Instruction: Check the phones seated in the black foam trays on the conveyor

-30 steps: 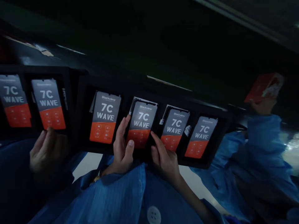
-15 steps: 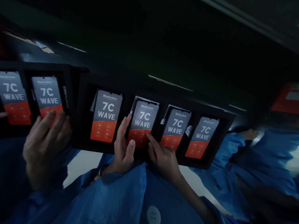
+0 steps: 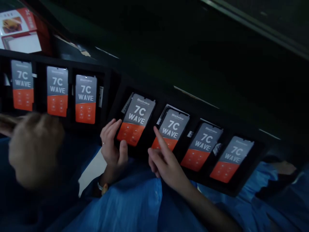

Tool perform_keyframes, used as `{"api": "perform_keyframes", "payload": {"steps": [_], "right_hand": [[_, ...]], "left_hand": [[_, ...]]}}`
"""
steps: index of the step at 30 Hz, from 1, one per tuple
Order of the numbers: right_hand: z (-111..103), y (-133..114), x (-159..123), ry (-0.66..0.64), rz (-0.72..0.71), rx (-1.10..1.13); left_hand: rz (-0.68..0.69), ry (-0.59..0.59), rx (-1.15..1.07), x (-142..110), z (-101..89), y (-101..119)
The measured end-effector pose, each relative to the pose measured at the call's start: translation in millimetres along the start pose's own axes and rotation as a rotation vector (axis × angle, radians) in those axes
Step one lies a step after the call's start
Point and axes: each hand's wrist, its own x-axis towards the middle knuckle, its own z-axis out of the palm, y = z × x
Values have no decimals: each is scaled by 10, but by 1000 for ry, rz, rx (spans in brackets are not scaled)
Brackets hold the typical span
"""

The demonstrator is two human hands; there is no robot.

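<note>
A black tray [image 3: 241, 190] holds a row of phones with grey and orange "7C WAVE" screen films. My left hand [image 3: 112, 145] grips the tray's front edge: its bent fingers touch the lower left corner of the first phone [image 3: 137, 116], and the thumb presses the rim. My right hand [image 3: 164, 162] holds nothing. Its stretched index finger presses the orange part of the second phone [image 3: 173, 127], and the other fingers are curled. Two more phones [image 3: 202, 145] [image 3: 231, 158] lie to the right.
A second black tray [image 3: 107, 75] at the left carries three like phones [image 3: 57, 91]. A co-worker's blurred hand [image 3: 33, 148] hovers in front of it. A red and white box [image 3: 19, 30] sits at the top left. Another person's blue sleeve [image 3: 277, 196] is at the right.
My head has swung left, so the tray sits further right. My left hand moved from beside the second phone to the first. The co-worker's hand dropped off the left tray.
</note>
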Motion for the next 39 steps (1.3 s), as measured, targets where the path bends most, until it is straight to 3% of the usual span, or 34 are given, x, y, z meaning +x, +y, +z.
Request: {"api": "perform_keyframes", "payload": {"steps": [2, 5, 11, 16, 25, 31, 39], "right_hand": [[48, -79, 102, -5, 68, 79], [78, -121, 181, -15, 90, 148], [101, -93, 226, -15, 128, 257], [98, -145, 257, 11, 130, 279], [13, -319, 280, 116, 174, 121], [-117, -407, 301, 93, 264, 53], [-140, -471, 337, 53, 313, 83]], "left_hand": [[8, 15, 83, 150, -63, -25], [12, -66, 164, 303, -100, -48], [35, -195, 177, 462, -101, -108], [84, -227, 242, 569, -51, -154], [100, -292, 195, 627, -52, -183], [109, -286, 179, 628, -35, -183], [79, -293, 172, 620, -30, -186]]}}
